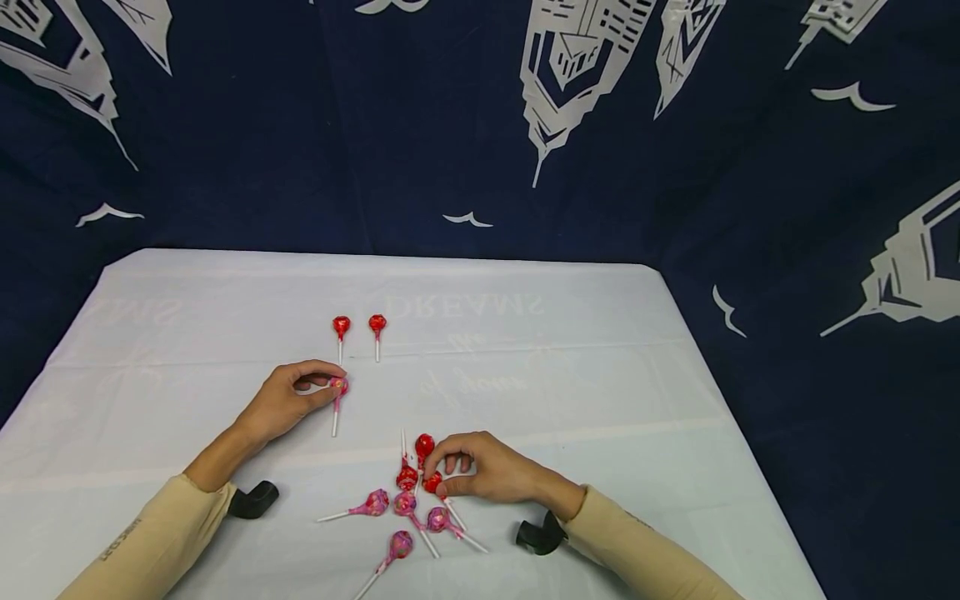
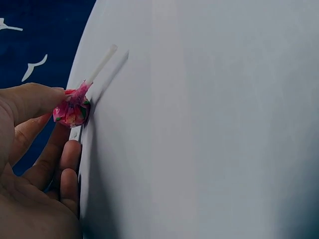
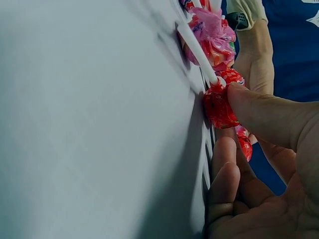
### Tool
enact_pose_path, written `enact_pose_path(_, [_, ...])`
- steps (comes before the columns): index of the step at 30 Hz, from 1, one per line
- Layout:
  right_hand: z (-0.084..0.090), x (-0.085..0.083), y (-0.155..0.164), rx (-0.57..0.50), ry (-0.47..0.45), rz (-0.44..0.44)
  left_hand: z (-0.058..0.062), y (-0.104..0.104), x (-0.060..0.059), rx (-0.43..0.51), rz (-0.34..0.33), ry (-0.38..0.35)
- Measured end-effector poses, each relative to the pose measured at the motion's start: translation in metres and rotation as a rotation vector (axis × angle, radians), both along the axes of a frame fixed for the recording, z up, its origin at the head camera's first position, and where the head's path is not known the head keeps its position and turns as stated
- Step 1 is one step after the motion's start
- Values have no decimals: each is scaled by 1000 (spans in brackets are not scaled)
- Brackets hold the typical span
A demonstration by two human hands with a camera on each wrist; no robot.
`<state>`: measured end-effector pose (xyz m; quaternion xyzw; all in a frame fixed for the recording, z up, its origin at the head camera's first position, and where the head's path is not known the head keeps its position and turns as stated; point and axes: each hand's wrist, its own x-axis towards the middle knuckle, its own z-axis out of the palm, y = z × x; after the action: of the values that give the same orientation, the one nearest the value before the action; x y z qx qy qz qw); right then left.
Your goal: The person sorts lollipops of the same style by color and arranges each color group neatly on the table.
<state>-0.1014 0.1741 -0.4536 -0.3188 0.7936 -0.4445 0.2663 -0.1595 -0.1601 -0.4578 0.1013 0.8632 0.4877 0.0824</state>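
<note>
Dark blue cloth (image 1: 300,150) printed with white shapes was hung behind a worktop (image 1: 600,375) covered by a pale sheet. Two red lollipops (image 1: 359,327) were laid side by side toward the far part of the worktop, sticks pointing toward the person.

The left hand (image 1: 288,402) was rested on the sheet just below them, and a pink lollipop (image 1: 338,386) was pinched at its wrapped head between thumb and curled fingers (image 2: 35,102); its white stick was stretched along the sheet, away from the hand. In the left wrist view the head was seen pressed against the thumb tip, with the remaining fingers folded beneath.

The right hand (image 1: 487,471) was set on a cluster of lollipops (image 1: 408,508) nearer the person. A red lollipop (image 1: 432,482) was gripped at its head by the thumb and curled fingers (image 3: 269,112), while its stick lay flat on the sheet. Pink and red ones were scattered just beside and below that hand, several touching.
</note>
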Motion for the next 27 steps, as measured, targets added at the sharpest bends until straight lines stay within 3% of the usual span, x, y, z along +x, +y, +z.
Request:
enact_pose_path(10, [-3,-1,0,-3,5,7,12,-4,5,-9,54,31])
enact_pose_path(12, [-3,-1,0,-4,4,7,17,-4,8,3,33,34])
enact_pose_path(18, [-1,0,0,2,2,1,27,5,23,94,-177,31])
enact_pose_path(27, [-2,-1,-1,1,-4,-5,16,26,47,152,-555,-34])
